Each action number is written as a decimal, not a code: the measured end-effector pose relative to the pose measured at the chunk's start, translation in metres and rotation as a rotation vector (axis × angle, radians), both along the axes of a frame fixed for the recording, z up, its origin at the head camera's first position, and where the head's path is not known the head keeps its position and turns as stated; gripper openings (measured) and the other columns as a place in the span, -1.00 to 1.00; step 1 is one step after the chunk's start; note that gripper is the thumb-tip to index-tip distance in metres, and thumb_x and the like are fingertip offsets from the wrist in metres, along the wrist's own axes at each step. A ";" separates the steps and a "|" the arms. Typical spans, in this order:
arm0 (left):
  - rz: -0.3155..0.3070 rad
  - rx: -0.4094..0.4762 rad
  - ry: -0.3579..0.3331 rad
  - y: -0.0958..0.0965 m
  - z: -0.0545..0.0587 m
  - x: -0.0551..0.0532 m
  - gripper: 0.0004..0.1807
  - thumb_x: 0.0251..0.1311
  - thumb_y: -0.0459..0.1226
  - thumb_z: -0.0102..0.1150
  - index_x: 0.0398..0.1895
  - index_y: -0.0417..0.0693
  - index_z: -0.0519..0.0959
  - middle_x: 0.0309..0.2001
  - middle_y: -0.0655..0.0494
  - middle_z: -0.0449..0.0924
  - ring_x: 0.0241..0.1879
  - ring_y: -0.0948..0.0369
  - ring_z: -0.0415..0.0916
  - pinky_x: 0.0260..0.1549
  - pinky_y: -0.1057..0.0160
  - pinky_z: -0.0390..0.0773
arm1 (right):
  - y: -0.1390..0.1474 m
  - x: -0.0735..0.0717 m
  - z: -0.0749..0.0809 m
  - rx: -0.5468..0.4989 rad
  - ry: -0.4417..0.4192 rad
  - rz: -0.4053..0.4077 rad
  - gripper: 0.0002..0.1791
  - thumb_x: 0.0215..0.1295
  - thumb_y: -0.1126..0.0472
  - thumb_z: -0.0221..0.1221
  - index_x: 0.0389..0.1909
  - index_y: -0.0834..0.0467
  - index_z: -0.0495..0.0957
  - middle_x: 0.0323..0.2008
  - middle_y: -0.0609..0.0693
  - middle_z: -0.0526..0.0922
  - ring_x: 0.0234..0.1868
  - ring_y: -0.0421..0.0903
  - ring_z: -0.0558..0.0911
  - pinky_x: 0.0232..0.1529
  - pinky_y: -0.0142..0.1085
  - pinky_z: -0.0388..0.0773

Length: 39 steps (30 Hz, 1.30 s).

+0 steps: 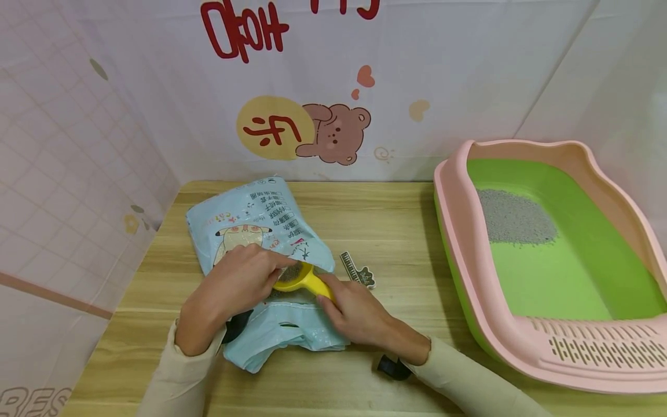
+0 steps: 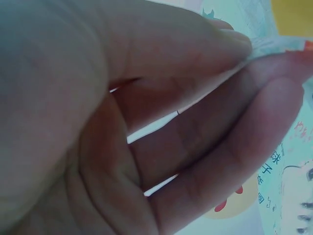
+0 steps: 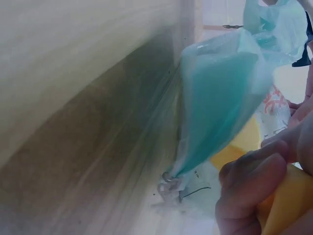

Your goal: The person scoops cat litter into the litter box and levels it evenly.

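A light blue printed bag (image 1: 268,211) of grey litter lies on the wooden table with its opening toward me. My left hand (image 1: 237,284) is at the mouth of the bag; in the left wrist view, its thumb and fingers pinch the bag's edge (image 2: 274,45). My right hand (image 1: 359,310) grips the handle of a yellow scoop (image 1: 315,285). Grey grains (image 1: 290,271) show in the scoop's bowl, which sits inside the bag's opening, partly hidden by the left hand. In the right wrist view, fingers (image 3: 254,181) curl round the yellow handle beside the bag's loose flap (image 3: 220,98).
At the right stands a litter box with a pink rim (image 1: 487,249) and green inside, a patch of grey litter (image 1: 516,217) on its floor. A small flat ruler-like piece with a dark shape (image 1: 358,272) lies on the table (image 1: 375,226) right of the bag. Printed cloth (image 1: 443,58) hangs behind.
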<state>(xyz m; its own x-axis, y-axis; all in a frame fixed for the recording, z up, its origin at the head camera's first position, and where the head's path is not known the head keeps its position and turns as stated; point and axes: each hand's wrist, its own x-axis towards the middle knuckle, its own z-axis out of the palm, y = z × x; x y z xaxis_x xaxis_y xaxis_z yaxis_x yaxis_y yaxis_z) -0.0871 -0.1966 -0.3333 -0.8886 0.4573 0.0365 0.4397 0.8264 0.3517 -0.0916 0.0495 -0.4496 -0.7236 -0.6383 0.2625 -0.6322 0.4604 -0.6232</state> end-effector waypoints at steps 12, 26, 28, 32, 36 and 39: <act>-0.017 0.017 0.013 -0.001 -0.002 0.000 -0.63 0.36 -0.54 0.26 0.11 -0.12 0.85 -0.12 -0.01 0.86 -0.60 0.31 0.37 -0.63 0.29 0.40 | 0.000 -0.001 -0.005 -0.019 0.039 -0.006 -0.60 0.56 0.26 0.23 0.32 0.30 0.54 -0.42 -0.12 0.57 -0.45 -0.21 0.51 -0.36 -0.33 0.52; -0.016 0.017 0.026 -0.002 -0.002 0.000 -0.63 0.38 -0.53 0.27 0.14 -0.11 0.85 -0.25 0.05 0.84 -0.62 0.32 0.32 -0.64 0.28 0.37 | 0.013 0.008 0.001 0.033 0.016 -0.011 -0.58 0.59 0.23 0.24 0.35 0.30 0.54 -0.43 -0.15 0.53 -0.49 -0.26 0.46 -0.39 -0.35 0.53; -0.015 0.015 0.025 -0.002 -0.002 0.000 -0.63 0.39 -0.52 0.27 0.15 -0.11 0.84 -0.19 0.03 0.85 -0.60 0.32 0.35 -0.63 0.28 0.38 | 0.017 0.011 0.002 0.044 0.030 -0.018 -0.57 0.59 0.23 0.24 0.36 0.31 0.54 -0.38 -0.12 0.58 -0.45 -0.24 0.49 -0.36 -0.32 0.56; -0.016 0.017 0.025 -0.003 -0.002 0.000 -0.62 0.39 -0.52 0.27 0.16 -0.10 0.84 -0.15 0.03 0.86 -0.58 0.32 0.38 -0.61 0.27 0.39 | 0.024 0.018 0.004 0.059 0.037 -0.029 -0.57 0.58 0.23 0.25 0.36 0.29 0.55 -0.35 -0.10 0.63 -0.42 -0.23 0.52 -0.34 -0.31 0.57; -0.022 0.024 0.030 -0.003 -0.002 0.000 -0.61 0.37 -0.53 0.27 0.16 -0.10 0.84 -0.39 0.16 0.77 -0.60 0.33 0.33 -0.61 0.28 0.38 | 0.030 0.025 0.008 0.054 0.029 -0.025 -0.59 0.58 0.25 0.25 0.35 0.27 0.55 -0.37 -0.10 0.63 -0.44 -0.24 0.51 -0.38 -0.34 0.55; -0.021 0.030 0.026 -0.003 -0.002 0.000 -0.60 0.37 -0.54 0.26 0.16 -0.11 0.84 -0.48 0.22 0.69 -0.63 0.33 0.27 -0.63 0.29 0.36 | 0.034 0.030 0.011 0.052 0.036 -0.022 -0.61 0.57 0.28 0.25 0.33 0.27 0.55 -0.37 -0.11 0.63 -0.44 -0.26 0.51 -0.39 -0.35 0.55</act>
